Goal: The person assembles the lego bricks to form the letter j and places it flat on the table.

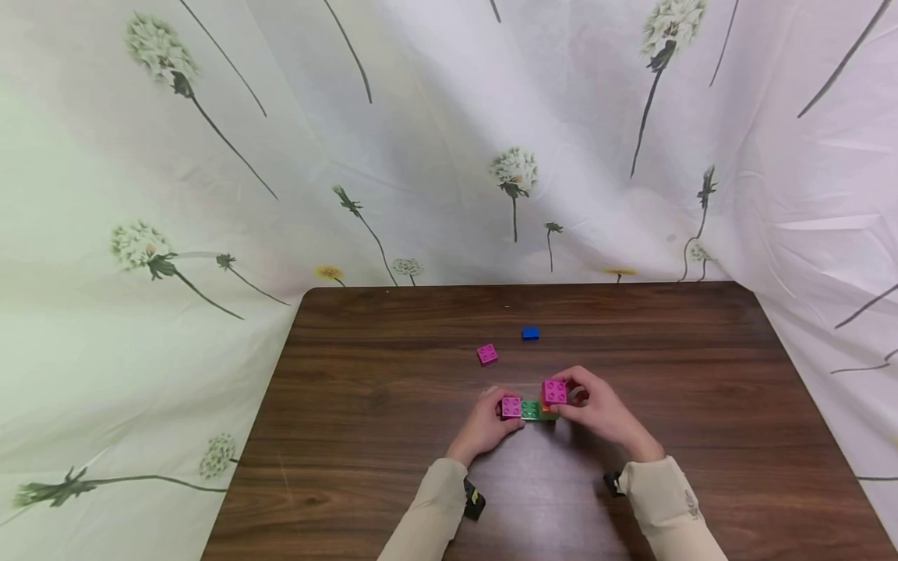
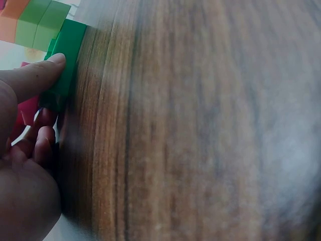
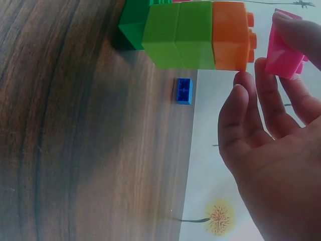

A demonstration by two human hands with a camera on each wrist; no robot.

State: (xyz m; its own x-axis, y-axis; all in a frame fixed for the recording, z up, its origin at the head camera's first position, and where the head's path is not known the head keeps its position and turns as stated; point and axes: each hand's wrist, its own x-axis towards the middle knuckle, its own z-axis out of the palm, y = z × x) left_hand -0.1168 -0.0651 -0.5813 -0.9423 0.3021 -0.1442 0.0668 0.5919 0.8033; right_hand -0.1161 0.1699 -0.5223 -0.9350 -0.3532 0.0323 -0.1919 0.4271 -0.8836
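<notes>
A long dark green building brick [image 1: 530,411] lies on the table, gripped at its left end by my left hand [image 1: 482,427]. The left thumb [image 2: 37,78] presses along its near side. On that end sits a pink brick [image 1: 511,407]. The right end carries a stack of two lime green bricks [image 3: 193,35] with an orange brick [image 3: 230,36] on top. Just above the orange studs, my right hand [image 1: 599,409] pinches another pink brick [image 3: 284,47] between thumb and fingers. A gap shows between this brick and the stack in the right wrist view.
Farther back on the wooden table [image 1: 393,343] lie a loose pink brick [image 1: 487,354] and a small blue brick [image 1: 530,333]. A white cloth [image 1: 435,195] printed with dandelions hangs behind the table's back edge and along its sides.
</notes>
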